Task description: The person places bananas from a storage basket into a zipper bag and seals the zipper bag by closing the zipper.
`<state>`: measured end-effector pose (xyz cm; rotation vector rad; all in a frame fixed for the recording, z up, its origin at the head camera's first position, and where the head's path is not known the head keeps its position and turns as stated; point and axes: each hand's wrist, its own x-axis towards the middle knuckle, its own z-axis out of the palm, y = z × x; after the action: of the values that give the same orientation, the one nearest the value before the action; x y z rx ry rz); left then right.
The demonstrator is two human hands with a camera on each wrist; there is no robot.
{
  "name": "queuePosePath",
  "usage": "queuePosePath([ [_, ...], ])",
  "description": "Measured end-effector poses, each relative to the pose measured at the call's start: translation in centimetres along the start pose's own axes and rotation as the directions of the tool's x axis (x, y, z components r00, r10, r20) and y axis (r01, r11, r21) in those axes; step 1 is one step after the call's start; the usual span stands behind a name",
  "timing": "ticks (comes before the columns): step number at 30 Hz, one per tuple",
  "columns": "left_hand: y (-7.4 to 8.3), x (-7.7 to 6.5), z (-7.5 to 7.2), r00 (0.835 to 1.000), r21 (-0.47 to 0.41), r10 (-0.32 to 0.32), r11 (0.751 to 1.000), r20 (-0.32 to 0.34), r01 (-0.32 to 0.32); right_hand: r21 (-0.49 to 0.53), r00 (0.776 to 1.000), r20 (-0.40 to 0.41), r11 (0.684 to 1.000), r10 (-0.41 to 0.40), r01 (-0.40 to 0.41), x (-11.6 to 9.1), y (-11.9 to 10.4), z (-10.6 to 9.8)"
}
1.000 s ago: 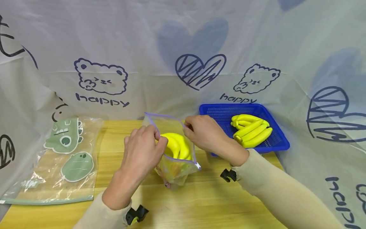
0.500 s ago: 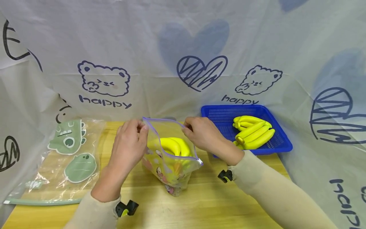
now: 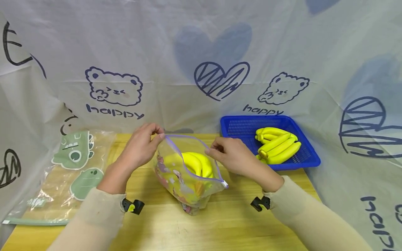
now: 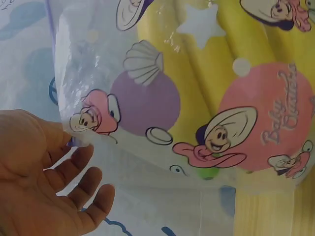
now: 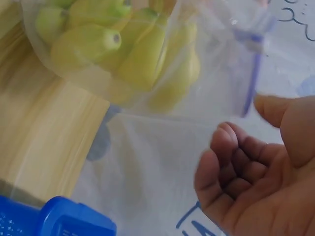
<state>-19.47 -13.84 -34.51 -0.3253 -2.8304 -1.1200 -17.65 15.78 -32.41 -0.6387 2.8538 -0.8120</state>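
A clear zip bag (image 3: 176,181) with a purple zip edge and cartoon prints stands on the table with its mouth open. Inside sits a bunch of bananas (image 3: 205,165). My left hand (image 3: 141,144) pinches the bag's far left corner between thumb and index finger, the other fingers loosely curled, as the left wrist view shows. At the right side of the mouth is my right hand (image 3: 233,153). In the right wrist view its thumb (image 5: 273,108) is right by the purple zip edge (image 5: 252,73), apart from the loosely bent fingers. A white slider (image 3: 224,183) sits at the zip's near right end.
A blue basket (image 3: 309,153) at the back right holds more bananas (image 3: 279,148). Flat on the left lies another clear bag (image 3: 59,188) with green dinosaur prints and a green zip. A printed cloth (image 3: 169,97) hangs behind the wooden table (image 3: 220,226).
My left hand has moved left from over the bag's mouth to its far left corner. My right hand has shifted slightly right and down. The bag's mouth has moved a little right.
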Motion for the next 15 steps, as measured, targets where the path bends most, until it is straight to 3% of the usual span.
queuePosePath([
  [3,-0.1,0.0,-0.2,1.000,0.003,0.010,1.000,0.000,-0.010,0.028,0.996,0.092,1.000,-0.007,0.004,-1.3,0.7,-0.7],
  [9,-0.4,0.0,-0.9,1.000,0.000,0.008,1.000,0.016,-0.008,-0.039,0.964,0.264,0.999,-0.015,0.026,-3.2,1.4,-1.3],
  [12,-0.5,-0.3,-1.3,1.000,0.004,0.017,1.000,0.025,-0.017,-0.063,0.970,0.241,0.997,-0.018,0.034,-3.3,1.7,-0.8],
  [15,-0.5,-0.7,-2.0,0.998,0.032,0.058,0.998,0.002,-0.058,-0.046,0.988,0.150,0.998,-0.044,0.052,-3.2,2.3,-0.9],
])
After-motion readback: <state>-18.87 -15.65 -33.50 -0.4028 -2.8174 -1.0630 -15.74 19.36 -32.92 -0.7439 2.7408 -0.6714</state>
